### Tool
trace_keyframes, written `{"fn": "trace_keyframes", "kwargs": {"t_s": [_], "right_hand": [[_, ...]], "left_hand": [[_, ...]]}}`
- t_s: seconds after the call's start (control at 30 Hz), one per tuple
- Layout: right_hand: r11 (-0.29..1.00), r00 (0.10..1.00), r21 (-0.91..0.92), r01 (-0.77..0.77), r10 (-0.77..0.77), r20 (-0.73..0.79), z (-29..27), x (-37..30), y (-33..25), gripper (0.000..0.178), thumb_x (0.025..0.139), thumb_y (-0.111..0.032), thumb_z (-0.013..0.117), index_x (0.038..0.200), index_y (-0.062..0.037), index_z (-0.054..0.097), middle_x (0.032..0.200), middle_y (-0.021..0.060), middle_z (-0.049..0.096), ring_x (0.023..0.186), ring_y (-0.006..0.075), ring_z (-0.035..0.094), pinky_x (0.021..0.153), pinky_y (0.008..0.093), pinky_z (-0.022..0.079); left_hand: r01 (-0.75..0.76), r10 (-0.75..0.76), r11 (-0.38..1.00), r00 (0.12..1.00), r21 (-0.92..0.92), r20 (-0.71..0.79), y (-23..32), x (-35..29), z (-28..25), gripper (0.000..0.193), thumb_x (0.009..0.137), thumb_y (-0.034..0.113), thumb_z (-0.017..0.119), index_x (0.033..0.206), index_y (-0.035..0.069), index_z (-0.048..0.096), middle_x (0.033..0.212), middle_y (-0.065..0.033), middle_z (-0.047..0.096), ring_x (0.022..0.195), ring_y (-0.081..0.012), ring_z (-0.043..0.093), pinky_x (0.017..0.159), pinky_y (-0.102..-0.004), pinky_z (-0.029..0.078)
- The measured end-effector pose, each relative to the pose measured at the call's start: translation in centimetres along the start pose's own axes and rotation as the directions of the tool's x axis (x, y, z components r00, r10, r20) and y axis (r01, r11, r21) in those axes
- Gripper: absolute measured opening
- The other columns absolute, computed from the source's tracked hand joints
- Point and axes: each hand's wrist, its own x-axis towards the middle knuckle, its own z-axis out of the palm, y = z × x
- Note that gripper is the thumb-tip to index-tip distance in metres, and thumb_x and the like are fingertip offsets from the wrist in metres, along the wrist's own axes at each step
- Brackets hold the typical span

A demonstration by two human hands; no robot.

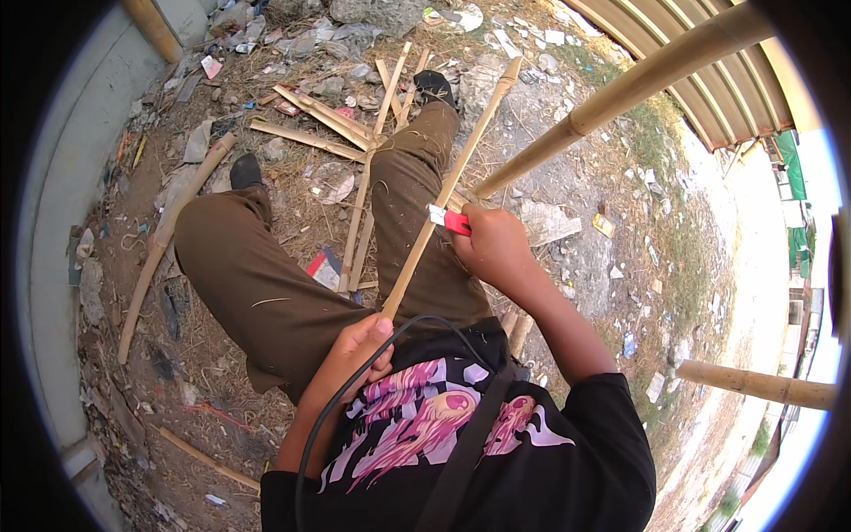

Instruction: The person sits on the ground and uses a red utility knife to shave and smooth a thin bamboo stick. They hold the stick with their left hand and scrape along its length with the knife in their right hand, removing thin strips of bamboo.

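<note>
A long split bamboo strip [450,177] slants away from my waist across my right thigh, its far end beyond my knee. Its near end is gripped by my left hand [362,348], fingers closed round it at my belly. My right hand [493,244] is closed on a red-handled cutter [456,222]; its pale blade lies against the strip about midway along. Most of the cutter's handle is hidden in my fist. Between my legs and past my right foot lie several more split bamboo pieces [359,222], some crossing one another.
A thick bamboo pole [612,102] rises at the upper right, close beyond my right hand. Another pole [758,385] juts in at the right edge. A bamboo length [168,230] lies left of my leg, near a grey wall [53,222]. Litter and dry grass cover the ground.
</note>
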Motion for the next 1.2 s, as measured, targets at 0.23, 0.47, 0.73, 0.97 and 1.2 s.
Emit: {"fn": "trace_keyframes", "kwargs": {"t_s": [0.23, 0.47, 0.73, 0.97, 1.2], "right_hand": [[0.989, 0.989, -0.077, 0.127, -0.121, 0.080, -0.2, -0.5, -0.3, 0.026, 0.087, -0.027, 0.066, 0.080, -0.0012, 0.065, 0.069, 0.0222, 0.067, 0.067, 0.0432, 0.070, 0.065, 0.0536, 0.055], [0.982, 0.983, -0.026, -0.185, 0.185, -0.008, -4.5, 6.6, 6.6, 0.031, 0.092, -0.026, 0.061, 0.082, 0.0017, 0.069, 0.073, 0.0247, 0.068, 0.072, 0.0440, 0.070, 0.070, 0.0526, 0.057], [0.987, 0.984, -0.144, 0.069, -0.043, 0.173, -2.9, 3.3, 1.6, 0.031, 0.089, -0.028, 0.063, 0.078, -0.0002, 0.070, 0.074, 0.0232, 0.070, 0.073, 0.0420, 0.072, 0.071, 0.0519, 0.058], [0.964, 0.965, -0.052, -0.259, 0.256, -0.057, -6.2, 9.9, 7.8, 0.032, 0.092, -0.026, 0.059, 0.083, 0.0023, 0.070, 0.077, 0.0250, 0.070, 0.075, 0.0430, 0.071, 0.072, 0.0529, 0.057], [0.999, 0.985, -0.040, 0.036, -0.029, 0.171, -2.7, 3.4, 2.0, 0.028, 0.088, -0.026, 0.062, 0.083, 0.0002, 0.069, 0.075, 0.0229, 0.070, 0.076, 0.0432, 0.071, 0.073, 0.0544, 0.056]], "left_hand": [[0.046, -0.046, 0.999, 0.999, 0.025, -0.001, -0.6, 0.3, -0.8, 0.030, 0.113, 0.028, 0.049, 0.089, 0.010, 0.048, 0.063, 0.0057, 0.037, 0.050, -0.0022, 0.026, 0.045, -0.0213, 0.022], [-0.001, 0.000, 0.986, 1.000, 0.165, 0.003, 0.0, -0.3, 0.1, 0.028, 0.110, 0.028, 0.053, 0.089, 0.010, 0.050, 0.063, 0.0059, 0.038, 0.051, -0.0026, 0.028, 0.046, -0.0216, 0.023], [0.031, -0.030, 0.996, 0.999, 0.082, -0.017, -0.4, 0.0, -0.6, 0.029, 0.110, 0.029, 0.053, 0.088, 0.010, 0.050, 0.064, 0.0055, 0.038, 0.052, -0.0025, 0.029, 0.046, -0.0217, 0.023], [-0.020, 0.023, 0.977, 1.000, 0.212, -0.009, 0.4, -0.6, 0.4, 0.038, 0.110, 0.039, 0.052, 0.086, 0.009, 0.049, 0.063, 0.0051, 0.038, 0.053, -0.0031, 0.029, 0.047, -0.0227, 0.023], [0.023, -0.021, 0.988, 1.000, 0.152, -0.014, 0.0, -0.2, -0.4, 0.040, 0.110, 0.041, 0.051, 0.086, 0.010, 0.049, 0.063, 0.0055, 0.037, 0.054, -0.0031, 0.029, 0.048, -0.0228, 0.022]]}}
